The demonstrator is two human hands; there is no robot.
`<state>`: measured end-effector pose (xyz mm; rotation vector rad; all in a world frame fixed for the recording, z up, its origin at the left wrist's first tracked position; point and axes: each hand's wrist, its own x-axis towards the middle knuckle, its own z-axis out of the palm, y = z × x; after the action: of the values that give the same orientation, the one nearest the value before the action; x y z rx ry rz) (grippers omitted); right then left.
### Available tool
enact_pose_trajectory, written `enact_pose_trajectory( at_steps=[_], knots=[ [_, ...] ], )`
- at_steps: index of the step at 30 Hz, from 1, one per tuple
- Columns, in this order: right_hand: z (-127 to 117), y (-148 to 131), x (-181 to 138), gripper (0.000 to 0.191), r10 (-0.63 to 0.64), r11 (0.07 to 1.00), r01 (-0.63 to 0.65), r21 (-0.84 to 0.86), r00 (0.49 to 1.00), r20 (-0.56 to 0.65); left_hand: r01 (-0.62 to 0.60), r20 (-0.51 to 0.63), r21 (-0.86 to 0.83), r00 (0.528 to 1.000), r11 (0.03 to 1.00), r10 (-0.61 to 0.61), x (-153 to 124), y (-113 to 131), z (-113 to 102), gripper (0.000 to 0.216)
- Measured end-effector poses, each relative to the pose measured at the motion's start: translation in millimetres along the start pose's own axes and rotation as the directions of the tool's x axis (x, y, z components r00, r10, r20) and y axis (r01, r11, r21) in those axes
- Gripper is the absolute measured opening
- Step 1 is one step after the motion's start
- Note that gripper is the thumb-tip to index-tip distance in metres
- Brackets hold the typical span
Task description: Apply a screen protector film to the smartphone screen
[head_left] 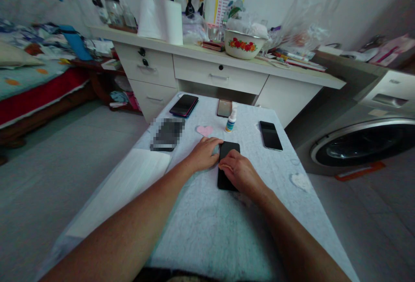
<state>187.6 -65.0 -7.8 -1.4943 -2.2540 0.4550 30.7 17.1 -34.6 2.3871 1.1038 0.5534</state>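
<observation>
A black smartphone (228,183) lies flat on the cloth-covered table in front of me. My left hand (204,154) holds it at the left edge, its fingers at the upper corner and the thumb lower down. Over the middle of the screen, my right hand (241,169) is closed, fingertips pressed together near the glass. A thin tan edge shows under those fingertips, too small to name. Just beyond the phone stands a small white spray bottle (230,122) with a blue and yellow label. Behind the bottle lies a phone case (224,108).
Other phones lie around: one at the right (271,135), one at the back left (184,105), and a blurred-out dark device (167,134). White paper sheets (129,187) cover the table's left side. A desk (207,53) stands behind, a washing machine (366,122) to the right.
</observation>
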Motion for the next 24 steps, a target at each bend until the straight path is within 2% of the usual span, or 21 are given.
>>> enact_pose_trajectory(
  at_steps=[5,13,24],
  knots=[
    [-7.0,3.3,-0.1,0.020,0.083,0.995,-0.083,-0.054,0.997,-0.003,-0.038,-0.011,-0.004,0.999,0.999,0.038,-0.3,-1.2,0.1,0.046],
    [-11.9,12.1,-5.4,0.020,0.095,0.991,-0.096,-0.091,0.995,-0.019,-0.026,-0.003,0.001,1.000,1.000,0.026,-1.1,0.5,-1.1,0.047],
    [-4.1,-3.0,-7.7,0.019,-0.031,0.999,0.030,0.013,0.998,0.048,-0.022,-0.004,-0.002,1.000,1.000,0.022,-0.7,-0.8,-0.4,0.047]
  ],
)
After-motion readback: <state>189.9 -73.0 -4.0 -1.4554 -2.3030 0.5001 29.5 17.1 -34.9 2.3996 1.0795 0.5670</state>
